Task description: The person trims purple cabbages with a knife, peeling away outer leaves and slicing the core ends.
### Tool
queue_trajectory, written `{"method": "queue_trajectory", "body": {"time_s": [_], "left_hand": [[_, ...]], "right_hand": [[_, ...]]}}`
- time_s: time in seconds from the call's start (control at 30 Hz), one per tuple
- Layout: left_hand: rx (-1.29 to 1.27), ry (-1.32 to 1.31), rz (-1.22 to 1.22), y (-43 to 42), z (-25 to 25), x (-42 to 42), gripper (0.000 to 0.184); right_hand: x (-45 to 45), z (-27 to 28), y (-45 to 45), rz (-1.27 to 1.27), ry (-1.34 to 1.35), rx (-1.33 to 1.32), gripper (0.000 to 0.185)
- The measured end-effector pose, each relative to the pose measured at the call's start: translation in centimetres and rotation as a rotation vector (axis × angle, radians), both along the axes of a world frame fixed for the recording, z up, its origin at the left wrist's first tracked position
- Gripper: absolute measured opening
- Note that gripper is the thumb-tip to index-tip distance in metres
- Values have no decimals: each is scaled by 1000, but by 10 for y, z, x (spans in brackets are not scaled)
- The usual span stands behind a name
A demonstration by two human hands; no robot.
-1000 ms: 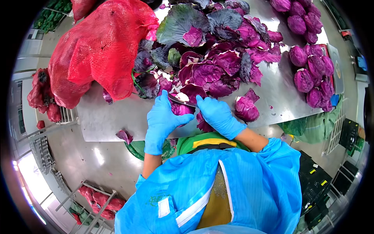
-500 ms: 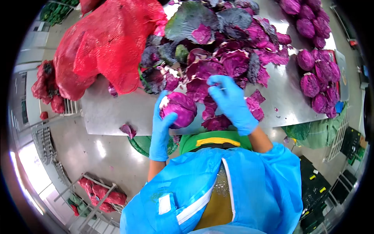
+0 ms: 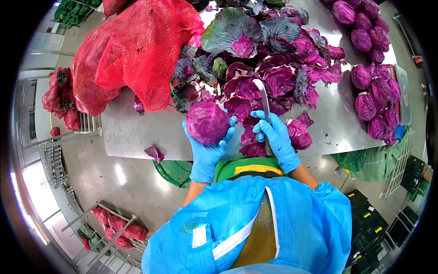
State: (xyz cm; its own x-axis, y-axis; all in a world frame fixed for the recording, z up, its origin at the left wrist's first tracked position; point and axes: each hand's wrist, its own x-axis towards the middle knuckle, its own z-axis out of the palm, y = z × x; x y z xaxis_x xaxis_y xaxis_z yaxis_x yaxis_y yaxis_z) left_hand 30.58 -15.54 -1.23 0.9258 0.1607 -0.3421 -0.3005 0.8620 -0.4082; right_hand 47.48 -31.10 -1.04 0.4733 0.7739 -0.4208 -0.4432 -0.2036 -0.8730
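My left hand [image 3: 207,153], in a blue glove, cups a round purple cabbage [image 3: 207,122] from below near the table's front edge. The fingers of my right hand [image 3: 276,139], also gloved in blue, are wrapped round a knife [image 3: 263,98] whose curved blade points away from me. Just beyond both hands lies a heap of loose purple and dark green cabbage leaves [image 3: 278,80]. To the right of my right hand sits a partly peeled cabbage [image 3: 299,134].
A large red mesh sack [image 3: 132,55] lies on the metal table [image 3: 130,137] at left. Whole purple cabbages [image 3: 381,91] are grouped at the right edge. Red sacks [image 3: 118,226] sit on a rack at lower left. Black crates [image 3: 367,219] stand at lower right.
The cabbage in my left hand has been lifted and turned, its pale cut side now out of view. My right hand moved off the cabbage to the right, and the knife now points upward in the view.
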Motion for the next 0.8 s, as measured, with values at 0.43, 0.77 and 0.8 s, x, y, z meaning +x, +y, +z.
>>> {"method": "queue_trajectory", "body": {"time_s": [0.43, 0.77, 0.8], "left_hand": [[2251, 1081, -40, -15, 10, 7, 114], [1974, 1100, -29, -21, 0, 11, 130], [2252, 1213, -167, -18, -3, 6, 132]], "right_hand": [[-23, 17, 2, 80, -669, -35, 26], [-24, 15, 25, 233, -1194, -62, 16], [-24, 13, 28, 184, -1238, -31, 19]]}}
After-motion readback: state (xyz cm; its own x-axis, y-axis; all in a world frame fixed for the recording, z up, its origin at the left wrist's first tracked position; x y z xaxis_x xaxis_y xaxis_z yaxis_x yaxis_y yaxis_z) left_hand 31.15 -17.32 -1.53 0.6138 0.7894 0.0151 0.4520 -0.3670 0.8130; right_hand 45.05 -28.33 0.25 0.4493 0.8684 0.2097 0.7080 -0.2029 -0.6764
